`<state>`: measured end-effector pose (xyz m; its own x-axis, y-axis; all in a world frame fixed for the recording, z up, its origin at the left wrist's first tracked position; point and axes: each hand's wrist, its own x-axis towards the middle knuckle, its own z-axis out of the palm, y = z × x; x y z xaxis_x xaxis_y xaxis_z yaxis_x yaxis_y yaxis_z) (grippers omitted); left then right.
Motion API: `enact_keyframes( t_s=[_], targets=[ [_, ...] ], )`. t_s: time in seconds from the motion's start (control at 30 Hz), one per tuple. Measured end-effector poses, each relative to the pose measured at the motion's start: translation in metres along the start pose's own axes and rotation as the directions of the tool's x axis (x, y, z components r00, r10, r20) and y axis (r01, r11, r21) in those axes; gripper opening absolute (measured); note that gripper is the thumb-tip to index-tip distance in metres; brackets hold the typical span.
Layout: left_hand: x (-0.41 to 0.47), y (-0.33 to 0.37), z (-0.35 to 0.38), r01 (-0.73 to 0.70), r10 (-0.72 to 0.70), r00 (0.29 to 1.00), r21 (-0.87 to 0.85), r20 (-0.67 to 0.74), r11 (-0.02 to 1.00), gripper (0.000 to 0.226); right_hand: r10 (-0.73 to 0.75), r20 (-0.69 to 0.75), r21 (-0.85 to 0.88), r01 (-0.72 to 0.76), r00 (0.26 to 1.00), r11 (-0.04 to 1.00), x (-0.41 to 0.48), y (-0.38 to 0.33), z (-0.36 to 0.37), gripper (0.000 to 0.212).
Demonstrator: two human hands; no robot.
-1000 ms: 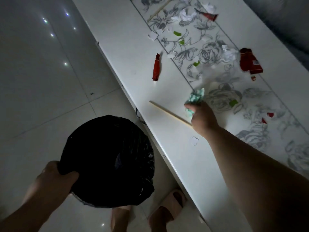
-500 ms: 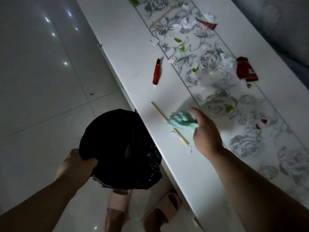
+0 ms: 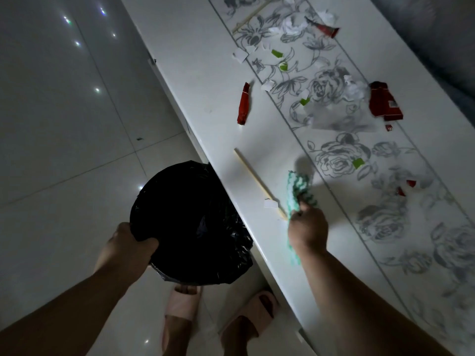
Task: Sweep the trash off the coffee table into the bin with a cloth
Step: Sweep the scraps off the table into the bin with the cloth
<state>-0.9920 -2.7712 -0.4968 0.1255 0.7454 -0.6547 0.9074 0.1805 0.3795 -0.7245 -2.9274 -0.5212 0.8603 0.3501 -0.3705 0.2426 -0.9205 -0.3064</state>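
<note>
My right hand (image 3: 308, 228) grips a green and white cloth (image 3: 299, 188) pressed on the white coffee table (image 3: 195, 80), right beside a wooden stick (image 3: 257, 179) and a white paper scrap (image 3: 270, 203). My left hand (image 3: 126, 246) holds the rim of the bin (image 3: 190, 222), lined with a black bag, tilted against the table's near edge. Farther up the table lie a red wrapper (image 3: 243, 104), a dark red packet (image 3: 384, 102), green bits (image 3: 358, 163), crumpled white paper (image 3: 293, 25) and clear plastic (image 3: 339, 119).
A second wooden stick (image 3: 250, 16) lies at the table's far end. The floor (image 3: 64, 124) is glossy white tile. My feet in pink slippers (image 3: 183, 303) stand below the bin, close to the table edge. A dark surface borders the table's far side.
My right hand has dragged the cloth down and toward the near edge, ending beside the stick's lower end. The bin has come closer to the table edge, still held by my left hand.
</note>
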Motion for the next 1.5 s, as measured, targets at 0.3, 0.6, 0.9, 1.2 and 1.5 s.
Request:
enact_keyframes(
  t_s=[0.3, 0.6, 0.9, 1.2, 1.5],
  targets=[
    [0.004, 0.009, -0.004, 0.031, -0.031, 0.999, 0.006, -0.03, 0.999, 0.054, -0.008, 0.014, 0.084, 0.007, 1.0, 0.996, -0.025, -0.051, 0.027, 0.045],
    [0.016, 0.016, -0.01, 0.022, -0.017, 0.998, 0.074, -0.064, 0.997, 0.038, -0.059, 0.2, 0.325, -0.01, 0.978, 0.946, -0.041, -0.071, 0.035, 0.037],
    [0.027, 0.018, -0.015, -0.011, 0.013, 0.999, 0.078, -0.03, 0.997, 0.037, 0.071, -0.292, 0.344, 0.036, 0.954, 0.938, -0.008, -0.062, 0.002, 0.037],
    [0.045, 0.017, -0.018, -0.026, 0.03, 0.995, 0.038, -0.091, 0.999, 0.024, 0.074, -0.149, 0.204, -0.042, 0.986, 0.978, 0.073, -0.075, -0.005, 0.028],
    [0.05, 0.014, -0.017, 0.005, 0.001, 0.996, 0.074, -0.089, 0.997, 0.042, -0.164, -0.073, 0.099, 0.171, 0.984, 0.98, 0.066, -0.104, 0.01, 0.038]
  ],
)
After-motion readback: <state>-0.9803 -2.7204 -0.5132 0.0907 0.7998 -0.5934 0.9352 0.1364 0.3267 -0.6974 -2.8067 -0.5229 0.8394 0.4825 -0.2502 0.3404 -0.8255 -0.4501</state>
